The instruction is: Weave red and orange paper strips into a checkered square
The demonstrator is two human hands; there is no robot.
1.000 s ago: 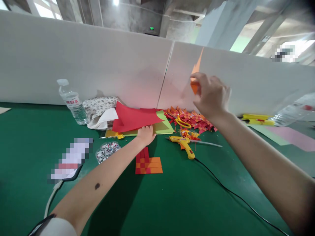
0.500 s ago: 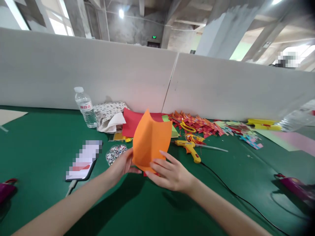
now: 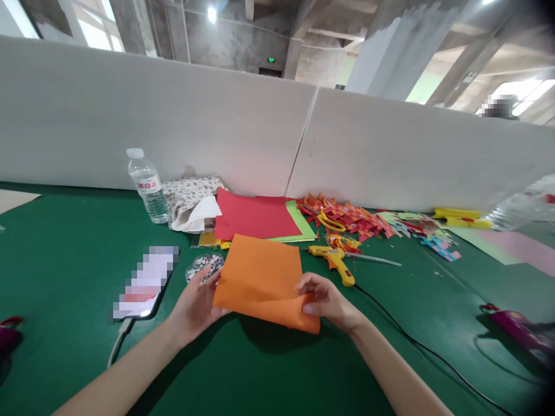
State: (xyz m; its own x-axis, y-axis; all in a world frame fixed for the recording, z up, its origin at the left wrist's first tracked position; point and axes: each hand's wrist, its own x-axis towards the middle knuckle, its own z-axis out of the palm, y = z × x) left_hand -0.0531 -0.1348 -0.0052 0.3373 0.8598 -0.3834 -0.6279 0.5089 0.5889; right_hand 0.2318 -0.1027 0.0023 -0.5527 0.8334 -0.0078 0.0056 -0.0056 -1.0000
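Note:
A sheet of orange paper is held in front of me, just above the green table, its near edge curled over. My left hand grips the sheet's left edge, with part of the fingers hidden behind the paper. At the right edge, my right hand pinches the curled near corner between thumb and fingers. Just beyond the left hand sits a clear dish of small black-and-white beads or googly eyes, partly covered by that hand. A yellow hot glue gun lies to the right of the paper.
Behind the paper lie red paper sheets and green paper. Woven red-orange paper pieces and yellow scissors are at the back. A water bottle, a patterned pouch and a plugged-in phone stand left. The glue gun's cord runs right.
The orange paper has come down from a raised, folded-up position and now lies flatter, its near edge curled. My right hand has moved right to its corner; my left hand has shifted left and down.

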